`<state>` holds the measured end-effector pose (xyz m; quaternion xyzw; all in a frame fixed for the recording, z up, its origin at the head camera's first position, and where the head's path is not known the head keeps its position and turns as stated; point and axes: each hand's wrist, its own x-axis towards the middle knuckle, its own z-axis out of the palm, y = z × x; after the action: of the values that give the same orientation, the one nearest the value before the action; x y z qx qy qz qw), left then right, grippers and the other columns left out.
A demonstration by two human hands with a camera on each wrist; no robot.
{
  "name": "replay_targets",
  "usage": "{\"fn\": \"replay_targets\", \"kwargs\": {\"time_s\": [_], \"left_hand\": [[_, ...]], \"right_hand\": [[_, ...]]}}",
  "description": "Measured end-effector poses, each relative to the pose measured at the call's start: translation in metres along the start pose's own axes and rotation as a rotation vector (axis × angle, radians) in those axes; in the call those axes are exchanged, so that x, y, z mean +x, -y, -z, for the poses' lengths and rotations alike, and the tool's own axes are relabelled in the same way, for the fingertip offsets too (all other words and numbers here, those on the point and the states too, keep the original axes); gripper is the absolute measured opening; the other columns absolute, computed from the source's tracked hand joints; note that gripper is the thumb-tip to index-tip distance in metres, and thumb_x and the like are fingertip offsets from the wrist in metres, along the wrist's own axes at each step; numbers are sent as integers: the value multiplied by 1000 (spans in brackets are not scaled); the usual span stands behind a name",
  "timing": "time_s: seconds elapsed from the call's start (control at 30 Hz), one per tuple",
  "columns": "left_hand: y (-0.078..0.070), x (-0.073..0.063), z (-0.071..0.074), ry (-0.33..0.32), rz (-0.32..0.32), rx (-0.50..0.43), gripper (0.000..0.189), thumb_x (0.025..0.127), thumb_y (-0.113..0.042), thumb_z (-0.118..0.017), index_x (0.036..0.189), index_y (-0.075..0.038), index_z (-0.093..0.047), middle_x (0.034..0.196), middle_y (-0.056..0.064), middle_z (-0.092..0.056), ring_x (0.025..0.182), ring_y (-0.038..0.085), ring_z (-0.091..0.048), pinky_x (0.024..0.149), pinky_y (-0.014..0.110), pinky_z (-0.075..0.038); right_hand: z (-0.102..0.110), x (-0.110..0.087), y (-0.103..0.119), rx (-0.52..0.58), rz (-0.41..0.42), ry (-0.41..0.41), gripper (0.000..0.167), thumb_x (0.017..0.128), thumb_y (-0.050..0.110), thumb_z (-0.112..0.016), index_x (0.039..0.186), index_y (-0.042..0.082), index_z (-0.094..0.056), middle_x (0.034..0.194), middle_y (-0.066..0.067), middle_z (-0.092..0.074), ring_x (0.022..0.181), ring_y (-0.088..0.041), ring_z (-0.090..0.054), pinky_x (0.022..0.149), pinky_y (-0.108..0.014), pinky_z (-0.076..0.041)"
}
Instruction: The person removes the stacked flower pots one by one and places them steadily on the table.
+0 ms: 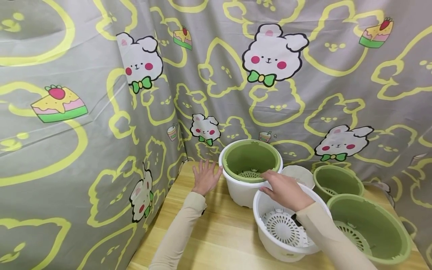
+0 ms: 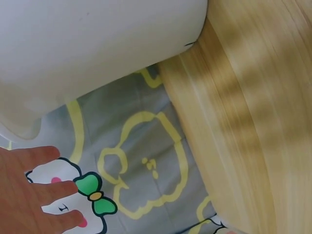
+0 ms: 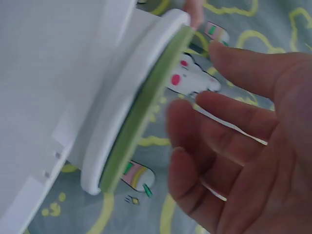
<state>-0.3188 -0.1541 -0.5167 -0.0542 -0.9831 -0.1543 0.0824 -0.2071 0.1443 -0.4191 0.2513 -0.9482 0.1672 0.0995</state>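
Note:
A green pot with a slotted bottom sits nested inside a white pot at the back of the table. My left hand is spread at the left side of that white pot, near its rim; in the left wrist view its fingers are straight and hold nothing. Over a second white pot with a slotted bottom reaches my right hand, close to the nested pots' rim. The right wrist view shows its fingers loosely bent, apart from the green rim, with nothing between them.
A smaller green pot and a larger green pot stand on the right. Behind the front white pot lies a round whitish piece. A patterned grey curtain closes off the wooden table at the back and left.

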Motion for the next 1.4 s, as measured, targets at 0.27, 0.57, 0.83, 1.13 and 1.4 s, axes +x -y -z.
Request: {"fn": "replay_targets", "kwargs": {"time_s": [0.27, 0.57, 0.83, 1.13, 1.4], "left_hand": [[1, -1, -1, 11, 5, -1, 76, 105, -66, -17, 155, -18, -48, 168, 17, -34, 158, 46, -20, 123, 75, -7], [-1, -2, -1, 3, -3, -4, 75, 106, -64, -19, 154, -16, -50, 166, 19, -37, 157, 47, -22, 122, 75, -7], [0, -4, 0, 7, 1, -11, 76, 106, -64, -18, 154, -14, -50, 166, 20, -37, 157, 48, -21, 123, 75, -6], [-1, -5, 3, -2, 15, -17, 75, 106, -63, -19, 152, -14, -52, 164, 19, -40, 156, 47, -24, 123, 74, -7], [-3, -8, 3, 8, 23, -40, 73, 105, -63, -19, 153, -16, -51, 163, 17, -41, 156, 46, -25, 123, 74, -7]], "right_hand": [[-25, 24, -6, 3, -39, 132, 45, 94, 21, -76, 131, -2, -65, 119, -19, -72, 98, -39, -73, 79, -55, -60], [-32, 31, -10, -18, -80, 125, 17, 91, 19, -79, 79, 16, -66, 79, 0, -69, 69, -21, -66, 59, -44, -53], [-40, 31, -11, -35, -53, 63, 20, 89, 18, -80, 76, 18, -65, 76, 1, -69, 67, -20, -65, 61, -42, -55], [-39, 28, -15, 27, -120, -33, 23, 80, 28, -88, 92, 11, -79, 91, -6, -77, 76, -25, -71, 67, -47, -57], [-37, 27, -15, 126, -128, -63, 30, 84, 23, -86, 105, 2, -78, 100, -11, -75, 92, -32, -73, 82, -52, -60]]}}
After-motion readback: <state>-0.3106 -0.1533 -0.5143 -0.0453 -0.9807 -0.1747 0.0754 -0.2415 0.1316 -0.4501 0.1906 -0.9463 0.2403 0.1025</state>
